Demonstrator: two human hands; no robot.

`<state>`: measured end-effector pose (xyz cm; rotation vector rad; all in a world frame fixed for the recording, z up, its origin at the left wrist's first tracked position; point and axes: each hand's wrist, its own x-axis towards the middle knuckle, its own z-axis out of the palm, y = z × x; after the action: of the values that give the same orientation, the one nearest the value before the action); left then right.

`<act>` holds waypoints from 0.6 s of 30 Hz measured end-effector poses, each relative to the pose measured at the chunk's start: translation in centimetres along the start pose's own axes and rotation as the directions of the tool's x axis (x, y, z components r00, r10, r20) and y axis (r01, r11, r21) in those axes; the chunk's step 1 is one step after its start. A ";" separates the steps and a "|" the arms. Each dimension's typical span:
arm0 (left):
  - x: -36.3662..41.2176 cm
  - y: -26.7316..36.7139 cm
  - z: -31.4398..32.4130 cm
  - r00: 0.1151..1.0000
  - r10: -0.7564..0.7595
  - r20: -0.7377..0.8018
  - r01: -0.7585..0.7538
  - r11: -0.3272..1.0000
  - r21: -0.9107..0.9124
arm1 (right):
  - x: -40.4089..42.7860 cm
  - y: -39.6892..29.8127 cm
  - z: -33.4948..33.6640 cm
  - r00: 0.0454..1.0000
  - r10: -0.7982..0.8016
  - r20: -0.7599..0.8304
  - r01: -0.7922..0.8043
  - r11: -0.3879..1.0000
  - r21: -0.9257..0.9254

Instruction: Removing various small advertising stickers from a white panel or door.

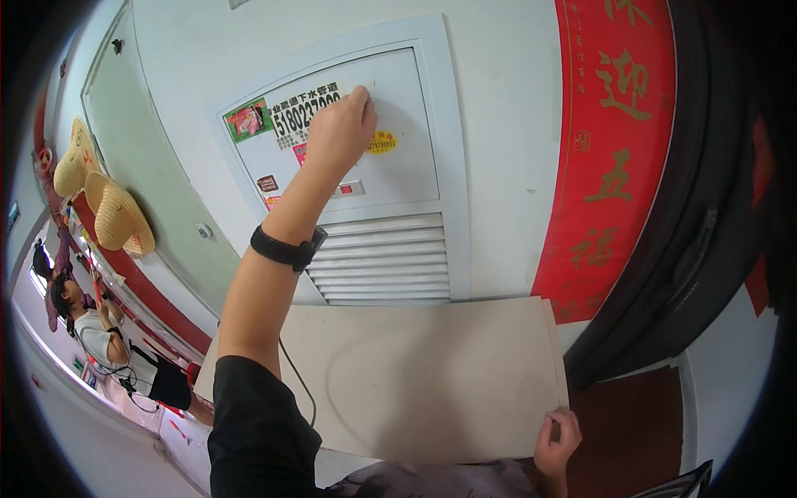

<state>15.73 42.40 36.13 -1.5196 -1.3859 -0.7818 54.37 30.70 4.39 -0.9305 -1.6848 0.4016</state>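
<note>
My left hand [344, 129] is raised to a white metal cabinet door [405, 168] in the wall, its fingers curled over the printed stickers. My own hand hides the fingertips, so what they grip cannot be seen. Beside it lie a large paper sticker with black writing [291, 118], a green and red sticker [249, 119] and a yellow oval sticker [382, 143]. Below the hand is a small latch with a red mark [347, 189]. My right hand [557, 439] hangs low by the right edge of a beige board [485, 373], fingers curled and nothing seen in them.
White louvre slats [386, 255] fill the lower door. A red banner with gold characters [613, 155] hangs right, beside a dark door [672, 261]. Straw hats [121, 218] hang left by a pale green door [149, 124]. Farther left stands a person [103, 336]. A cable [302, 380] crosses the board.
</note>
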 end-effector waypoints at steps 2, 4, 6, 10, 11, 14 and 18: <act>0.0 0.0 0.0 1.000 0.002 -0.006 -0.003 1.000 -0.004 | -0.1 0.1 0.0 1.000 0.004 0.000 -0.004 1.000 0.003; -0.1 0.0 0.0 1.000 -0.011 -0.002 0.010 1.000 -0.014 | -0.1 0.1 0.0 1.000 0.009 0.000 -0.009 1.000 0.007; -0.2 0.0 0.0 1.000 -0.003 -0.010 0.003 1.000 0.003 | 0.0 0.0 0.0 1.000 0.007 -0.001 -0.007 1.000 0.004; -0.3 -0.4 0.2 0.998 0.005 -0.060 -0.004 1.000 0.015 | 0.1 -0.1 0.0 1.000 0.001 -0.004 -0.001 1.000 0.004; -0.3 -0.4 0.2 0.998 0.006 -0.060 -0.005 1.000 0.016 | 0.0 0.1 0.1 1.000 0.005 0.002 -0.005 1.000 0.002; -0.1 0.3 0.0 1.000 0.012 -0.007 -0.011 0.995 0.096 | 0.0 0.2 0.0 1.000 0.006 0.009 -0.006 1.000 -0.002; -0.1 0.1 0.3 0.999 -0.029 -0.035 0.033 0.992 0.122 | -0.1 0.3 0.1 1.000 0.008 0.006 -0.008 1.000 0.002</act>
<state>15.81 42.69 35.93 -1.3877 -1.4102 -0.7245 54.46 30.84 4.05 -0.9353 -1.6861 0.4121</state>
